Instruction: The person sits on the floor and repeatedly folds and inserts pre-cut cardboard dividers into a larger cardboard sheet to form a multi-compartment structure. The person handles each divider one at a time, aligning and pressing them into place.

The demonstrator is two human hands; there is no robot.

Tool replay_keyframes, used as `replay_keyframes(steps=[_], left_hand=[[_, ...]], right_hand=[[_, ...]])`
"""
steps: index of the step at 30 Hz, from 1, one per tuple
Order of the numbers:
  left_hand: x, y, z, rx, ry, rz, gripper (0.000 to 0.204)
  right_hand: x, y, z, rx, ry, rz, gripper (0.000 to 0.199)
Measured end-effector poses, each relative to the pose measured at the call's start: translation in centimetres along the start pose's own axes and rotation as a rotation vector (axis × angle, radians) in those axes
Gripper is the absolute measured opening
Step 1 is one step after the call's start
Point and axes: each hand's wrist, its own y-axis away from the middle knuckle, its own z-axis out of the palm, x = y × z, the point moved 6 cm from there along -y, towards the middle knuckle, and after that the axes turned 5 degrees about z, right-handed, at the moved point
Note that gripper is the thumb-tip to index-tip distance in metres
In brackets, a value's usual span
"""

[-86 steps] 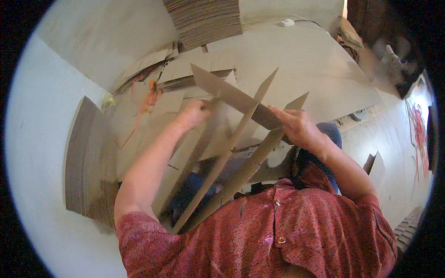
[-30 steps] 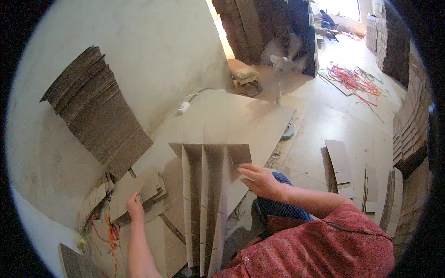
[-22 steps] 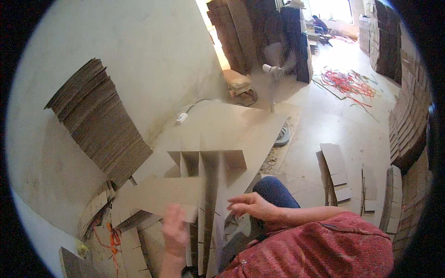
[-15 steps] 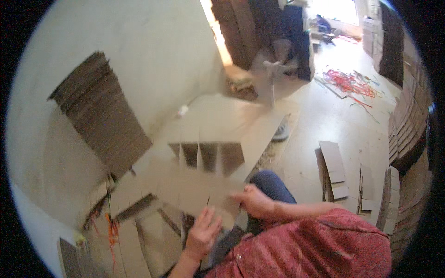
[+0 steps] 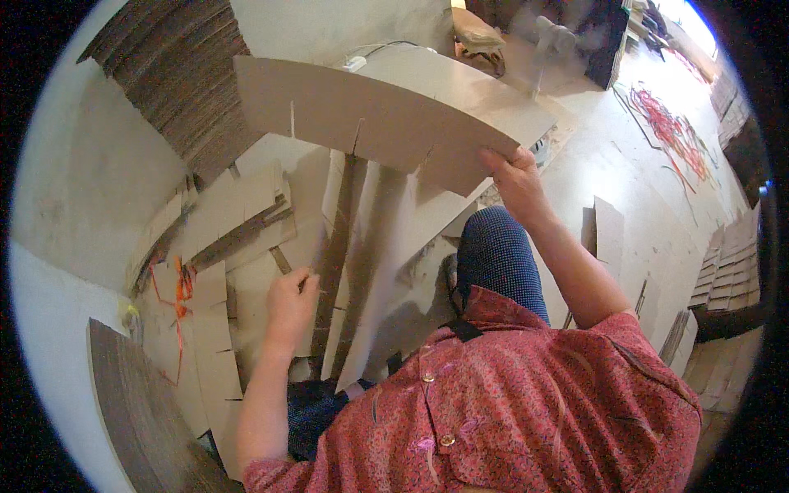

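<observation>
A long brown cardboard strip with several slots cut into its lower edge is held up in front of me. My right hand pinches its right end between thumb and fingers. Beneath it, several narrow cardboard strips stand on edge, running toward my lap and partly blurred. My left hand is closed beside the leftmost of these, its fingers curled. Whether it grips anything is hidden. The slots of the raised strip sit just above the far ends of the standing strips.
A pale board lies beyond the strips. Stacked cardboard leans on the left wall, and more cardboard pieces lie below it. Orange strapping hangs at left. A fan and tangled red strapping are farther off.
My right hand has raised the slotted strip up and away from me, showing its broad side. My left hand has come off the cardboard sheet and moved left. The view has shifted.
</observation>
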Motion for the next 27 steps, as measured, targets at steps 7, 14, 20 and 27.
replay_keyframes(steps=[7,14,20,27], left_hand=[[-3.9,0.8,-2.6,-0.017,0.090,-0.031,0.018],[-8.0,1.1,-3.4,0.091,0.030,-0.012,0.019],[-8.2,1.1,-3.7,0.095,0.028,-0.004,0.018],[-8.9,1.1,-3.7,0.111,0.016,0.032,0.018]], right_hand=[[2.3,-1.4,0.9,-0.077,0.165,0.087,0.025],[2.5,-1.6,0.8,-0.114,0.281,0.095,0.024],[1.6,-1.7,0.5,-0.125,0.358,0.116,0.021],[1.2,-2.4,0.7,-0.127,0.308,0.040,0.017]])
